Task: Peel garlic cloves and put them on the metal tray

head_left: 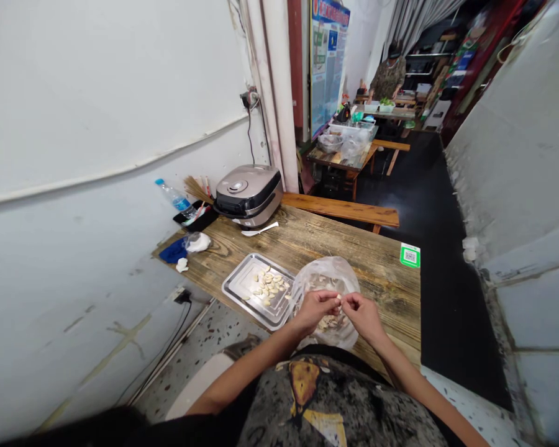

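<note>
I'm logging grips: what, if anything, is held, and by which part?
The left hand and right hand pinch a small pale piece between fingertips; which part is unclear.

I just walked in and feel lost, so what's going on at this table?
The person's left hand and right hand pinch a small pale piece between their fingertips, above an open plastic bag with more pieces inside. To its left, a metal tray holds loose pale pieces that look like garlic cloves. A rice cooker stands farther back on the wooden table.
</note>
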The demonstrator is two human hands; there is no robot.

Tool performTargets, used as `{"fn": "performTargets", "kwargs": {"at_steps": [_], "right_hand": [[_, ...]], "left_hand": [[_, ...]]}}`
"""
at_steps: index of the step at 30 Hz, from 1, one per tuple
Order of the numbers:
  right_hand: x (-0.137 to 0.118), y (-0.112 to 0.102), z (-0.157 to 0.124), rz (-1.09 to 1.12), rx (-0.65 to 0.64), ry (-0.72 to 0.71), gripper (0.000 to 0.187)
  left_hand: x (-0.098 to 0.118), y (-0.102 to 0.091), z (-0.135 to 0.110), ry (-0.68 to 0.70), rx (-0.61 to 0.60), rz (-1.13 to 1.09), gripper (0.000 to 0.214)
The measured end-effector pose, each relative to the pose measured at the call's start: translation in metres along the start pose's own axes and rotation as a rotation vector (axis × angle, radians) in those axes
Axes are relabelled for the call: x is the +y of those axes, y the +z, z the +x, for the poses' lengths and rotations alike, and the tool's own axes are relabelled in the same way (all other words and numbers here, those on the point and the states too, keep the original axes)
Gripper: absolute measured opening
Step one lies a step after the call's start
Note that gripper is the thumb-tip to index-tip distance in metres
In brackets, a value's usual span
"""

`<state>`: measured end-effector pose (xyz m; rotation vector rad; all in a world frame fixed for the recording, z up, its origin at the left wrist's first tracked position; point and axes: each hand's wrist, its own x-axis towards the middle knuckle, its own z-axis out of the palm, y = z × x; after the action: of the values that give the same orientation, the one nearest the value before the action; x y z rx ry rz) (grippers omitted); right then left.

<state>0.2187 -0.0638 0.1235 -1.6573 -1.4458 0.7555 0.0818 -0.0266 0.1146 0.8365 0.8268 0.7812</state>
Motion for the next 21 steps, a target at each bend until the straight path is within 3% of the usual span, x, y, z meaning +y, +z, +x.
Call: {"fn": "performTargets", "kwargs": {"at_steps": [3,6,10,14,21], "right_hand": [[0.001,0.001,0.0,-0.139,0.021,-0.106,0.018],[0.006,0.002,0.004,-0.265,0.062,-0.216,0.017],[0.017,0.001,0.01,-0.308,0.091,-0.194,0.018],[0.019,0.0,0.011,-0.275,0.028,-0.118,0.034],[0.012,0.003,0.006,0.057,-0.03,-0.221,0.027]], "left_hand": [[0.001,-0.001,-0.001,-0.042,-0.089,-0.033,0.038],[0.003,-0.002,-0.002,-0.079,-0.084,-0.065,0.034],[0.006,-0.004,-0.002,-0.149,-0.074,-0.163,0.031],[0.008,-0.007,-0.002,-0.166,-0.079,-0.226,0.029],[0.007,-0.008,-0.004,-0.125,-0.097,-0.194,0.033]]}}
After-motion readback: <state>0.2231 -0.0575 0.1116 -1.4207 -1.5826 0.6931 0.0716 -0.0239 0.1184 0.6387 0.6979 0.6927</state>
